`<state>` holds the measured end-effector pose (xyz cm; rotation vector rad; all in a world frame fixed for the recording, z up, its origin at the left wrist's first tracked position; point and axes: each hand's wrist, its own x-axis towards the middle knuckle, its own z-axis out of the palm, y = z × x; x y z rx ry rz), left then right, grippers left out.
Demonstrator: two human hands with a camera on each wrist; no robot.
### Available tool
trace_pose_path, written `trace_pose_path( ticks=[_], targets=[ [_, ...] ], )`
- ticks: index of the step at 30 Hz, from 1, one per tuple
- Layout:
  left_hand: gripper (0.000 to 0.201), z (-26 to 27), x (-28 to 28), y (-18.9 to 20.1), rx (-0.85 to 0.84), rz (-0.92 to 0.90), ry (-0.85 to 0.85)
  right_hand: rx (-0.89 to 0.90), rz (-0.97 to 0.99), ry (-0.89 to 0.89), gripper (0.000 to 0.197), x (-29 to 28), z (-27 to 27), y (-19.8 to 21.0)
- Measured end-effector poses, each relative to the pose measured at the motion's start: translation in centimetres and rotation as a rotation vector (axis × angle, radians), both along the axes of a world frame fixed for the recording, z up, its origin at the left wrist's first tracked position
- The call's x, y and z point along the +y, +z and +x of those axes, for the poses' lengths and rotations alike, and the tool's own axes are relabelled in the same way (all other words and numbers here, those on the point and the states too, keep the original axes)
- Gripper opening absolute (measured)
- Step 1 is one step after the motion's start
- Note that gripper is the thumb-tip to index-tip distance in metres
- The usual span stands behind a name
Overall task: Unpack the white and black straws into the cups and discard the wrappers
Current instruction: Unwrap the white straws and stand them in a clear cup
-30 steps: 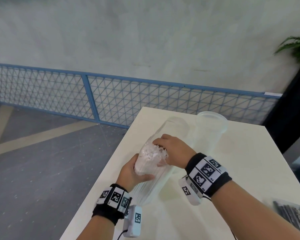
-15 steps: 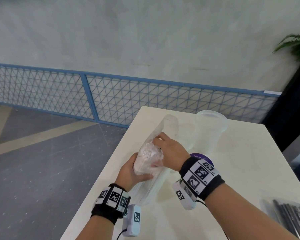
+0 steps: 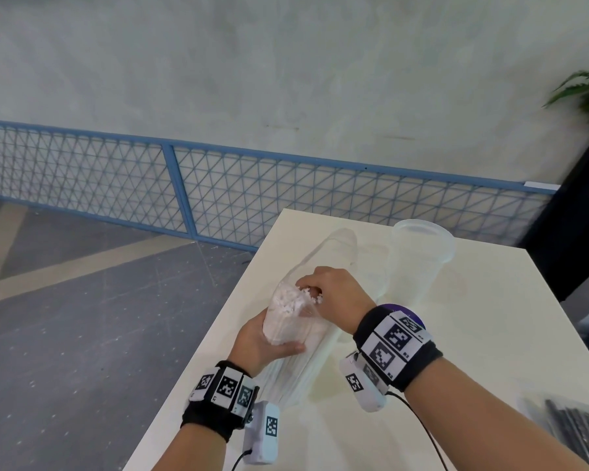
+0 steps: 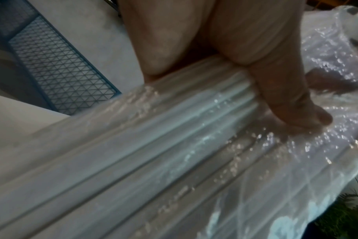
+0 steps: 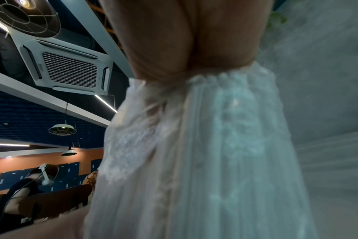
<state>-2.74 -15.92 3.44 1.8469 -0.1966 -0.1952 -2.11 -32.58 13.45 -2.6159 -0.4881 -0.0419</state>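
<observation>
Left hand [image 3: 269,345] grips the straws [image 3: 288,317] mid-bundle through the slippery wrapper [image 3: 334,253]. Right hand [image 3: 334,294] pinches their tips (light, crushable); best grasped together, just beyond the left thumb.

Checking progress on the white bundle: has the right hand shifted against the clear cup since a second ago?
No. The right hand still grips the top of the white straws, just left of the clear cup, much as before.
</observation>
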Motion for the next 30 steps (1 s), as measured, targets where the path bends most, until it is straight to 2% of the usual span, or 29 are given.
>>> trace_pose_path(
  ticks=[5,11,14,16,19,21,24,26,30],
  targets=[
    [0.053,0.2,-0.3,0.1,0.033,-0.007,0.014,-0.004,0.048,-0.031,0.029,-0.9,0.5,1.6],
    [0.057,0.5,-0.3,-0.3,0.056,-0.076,0.029,-0.098,0.100,-0.096,0.035,-2.4,0.8,4.0],
    [0.064,0.7,-0.3,-0.3,0.040,-0.084,0.063,-0.124,0.324,-0.142,0.052,-1.9,-0.2,2.2],
    [0.058,0.6,-0.4,-0.2,0.034,-0.074,0.066,-0.165,0.459,-0.209,0.070,-1.2,-0.8,0.8],
    [0.049,0.3,-1.1,0.1,0.012,-0.065,0.062,-0.216,0.564,-0.342,0.078,-0.2,-1.0,-0.8],
    [0.047,0.1,-1.6,0.2,0.008,-0.067,0.060,-0.151,0.585,-0.410,0.073,0.3,-0.9,-1.2],
    [0.049,-0.2,-2.0,0.2,0.003,-0.050,0.043,-0.118,0.542,-0.428,0.045,0.5,-0.5,-1.8],
    [0.053,-0.2,-2.1,0.2,-0.009,-0.028,0.021,-0.102,0.636,-0.394,0.031,0.4,-0.3,-1.9],
    [0.062,0.0,-2.0,0.1,-0.009,-0.006,0.013,-0.104,0.794,-0.352,0.022,-0.3,-0.1,-1.5]
  ],
)
